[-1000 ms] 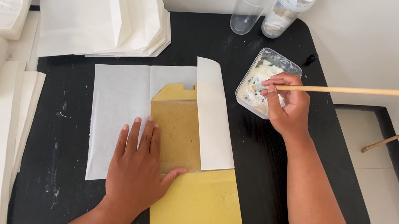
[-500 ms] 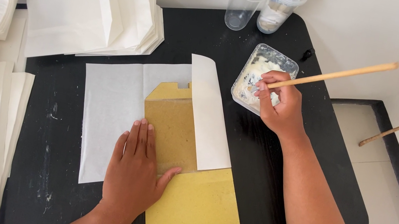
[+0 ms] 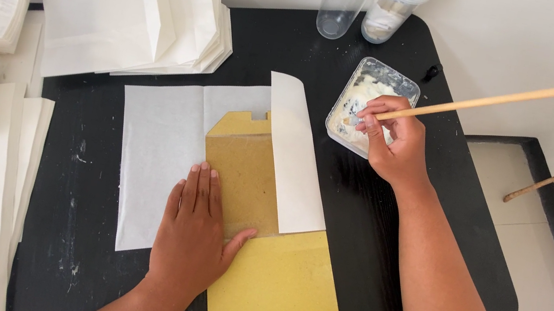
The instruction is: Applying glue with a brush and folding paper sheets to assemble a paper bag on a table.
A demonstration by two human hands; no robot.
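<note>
Hands at work over a black tabletop (image 3: 352, 245): the person's left hand (image 3: 194, 236) lies flat, fingers (image 3: 199, 187) spread open and pressing down where a white paper sheet (image 3: 155, 157) meets the brown cardboard template (image 3: 247, 173) laid on it. The template runs from the sheet's centre down toward 5 o'clock, past the thumb, to the tabletop's near edge. A folded white flap (image 3: 296, 155) of the sheet stands just beside the hand at 1 o'clock, lying over the template's right side.

At 2 o'clock from the left hand, the right hand (image 3: 393, 142) has its fingers closed around a long wooden stick (image 3: 484, 102), whose lower end sits in a clear plastic tub of white paste (image 3: 360, 90); the fingers hover over the tub's near right corner, and the stick's free end points toward 2 o'clock. Behind the tub, at 12 o'clock, stand a clear plastic cup (image 3: 337, 7) and a clear jar (image 3: 390, 8). Stacks of folded white paper bags (image 3: 134, 20) lie at 10 o'clock.
</note>
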